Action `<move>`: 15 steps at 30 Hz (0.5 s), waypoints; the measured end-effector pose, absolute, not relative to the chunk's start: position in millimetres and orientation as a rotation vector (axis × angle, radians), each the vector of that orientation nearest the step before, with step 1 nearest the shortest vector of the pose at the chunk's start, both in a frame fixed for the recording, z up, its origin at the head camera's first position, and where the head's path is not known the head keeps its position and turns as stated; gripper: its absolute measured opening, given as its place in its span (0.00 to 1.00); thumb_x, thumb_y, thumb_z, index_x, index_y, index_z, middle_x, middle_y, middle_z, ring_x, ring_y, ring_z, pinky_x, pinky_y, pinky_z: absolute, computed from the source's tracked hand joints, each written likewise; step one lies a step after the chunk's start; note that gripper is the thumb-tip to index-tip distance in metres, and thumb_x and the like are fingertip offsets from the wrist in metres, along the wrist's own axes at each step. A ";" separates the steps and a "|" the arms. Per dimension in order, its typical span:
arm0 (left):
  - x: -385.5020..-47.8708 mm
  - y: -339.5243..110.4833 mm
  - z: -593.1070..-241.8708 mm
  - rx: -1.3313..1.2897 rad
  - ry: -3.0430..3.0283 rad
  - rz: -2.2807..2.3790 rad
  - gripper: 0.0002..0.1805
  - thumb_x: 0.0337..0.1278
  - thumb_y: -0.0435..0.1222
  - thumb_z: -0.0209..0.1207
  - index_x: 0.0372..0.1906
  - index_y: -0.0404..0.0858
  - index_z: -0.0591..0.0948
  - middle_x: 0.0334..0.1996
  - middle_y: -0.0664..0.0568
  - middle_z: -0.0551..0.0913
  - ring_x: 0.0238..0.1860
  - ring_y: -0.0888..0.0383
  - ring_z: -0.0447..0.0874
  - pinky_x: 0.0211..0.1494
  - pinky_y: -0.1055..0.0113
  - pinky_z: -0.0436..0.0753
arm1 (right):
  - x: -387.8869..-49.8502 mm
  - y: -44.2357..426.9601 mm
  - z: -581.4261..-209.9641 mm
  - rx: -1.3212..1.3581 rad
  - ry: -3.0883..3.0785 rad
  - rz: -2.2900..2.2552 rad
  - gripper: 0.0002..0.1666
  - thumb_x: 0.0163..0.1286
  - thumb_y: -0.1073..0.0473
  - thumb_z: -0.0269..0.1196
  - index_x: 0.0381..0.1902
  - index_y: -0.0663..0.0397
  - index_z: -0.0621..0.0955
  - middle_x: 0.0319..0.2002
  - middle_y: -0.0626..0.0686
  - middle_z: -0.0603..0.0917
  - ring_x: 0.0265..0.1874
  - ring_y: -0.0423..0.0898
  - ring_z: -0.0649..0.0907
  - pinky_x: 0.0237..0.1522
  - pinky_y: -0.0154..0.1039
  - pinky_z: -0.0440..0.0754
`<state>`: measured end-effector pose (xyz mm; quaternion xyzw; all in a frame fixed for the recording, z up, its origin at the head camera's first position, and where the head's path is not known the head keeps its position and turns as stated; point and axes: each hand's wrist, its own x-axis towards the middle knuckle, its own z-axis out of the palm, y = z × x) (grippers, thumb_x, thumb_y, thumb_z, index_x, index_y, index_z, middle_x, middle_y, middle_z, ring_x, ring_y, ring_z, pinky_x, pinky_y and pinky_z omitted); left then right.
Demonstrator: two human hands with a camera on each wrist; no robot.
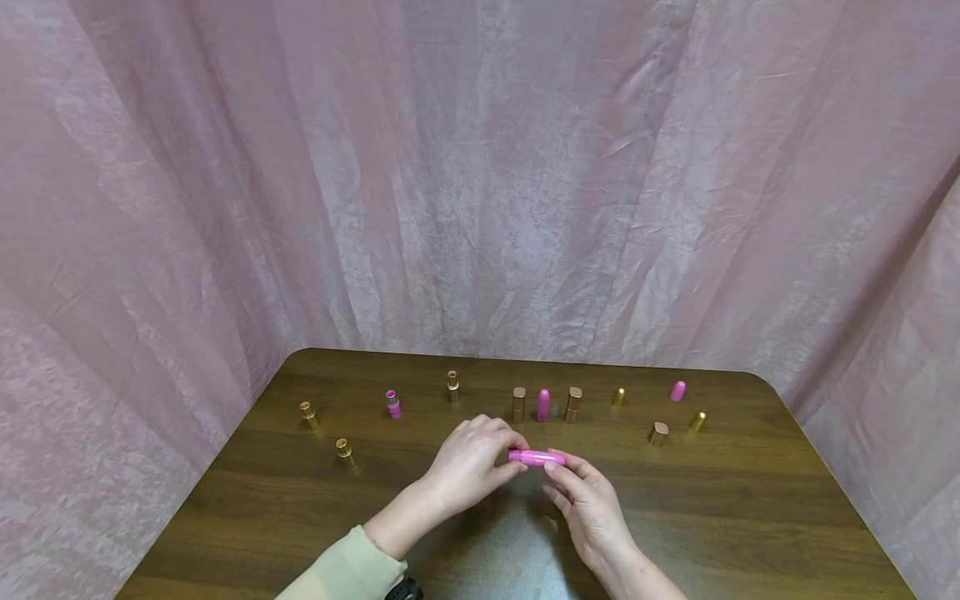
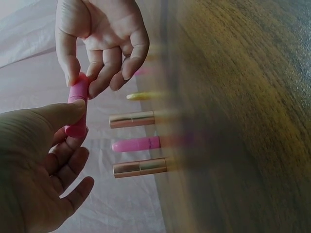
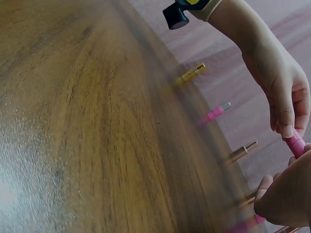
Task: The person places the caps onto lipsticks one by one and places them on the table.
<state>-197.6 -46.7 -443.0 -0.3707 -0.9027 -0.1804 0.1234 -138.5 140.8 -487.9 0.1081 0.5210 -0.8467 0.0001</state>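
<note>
A pink lipstick tube is held level above the table between both hands. My left hand pinches its left end between thumb and fingers. At the other end, my right hand grips the tube with thumb and forefinger. The left wrist view shows the same pink lipstick tube with a fingertip at each end. Just beyond the hands stand a closed pink lipstick and two rose-gold lipsticks, one on the left and one on the right.
Uncapped bases stand on the left: two gold, one at the far left and one nearer, a pink one and a rose-gold one. On the right are gold caps, a pink cap and a rose-gold cap.
</note>
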 end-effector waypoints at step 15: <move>-196.5 -46.9 -449.0 -1.110 -2.606 -0.541 0.09 0.58 0.48 0.72 0.40 0.52 0.88 0.35 0.67 0.81 0.39 0.63 0.75 0.46 0.65 0.75 | -136.9 140.1 -488.0 0.342 1.705 -2.613 0.12 0.68 0.67 0.67 0.49 0.63 0.82 0.44 0.50 0.84 0.45 0.46 0.82 0.55 0.44 0.80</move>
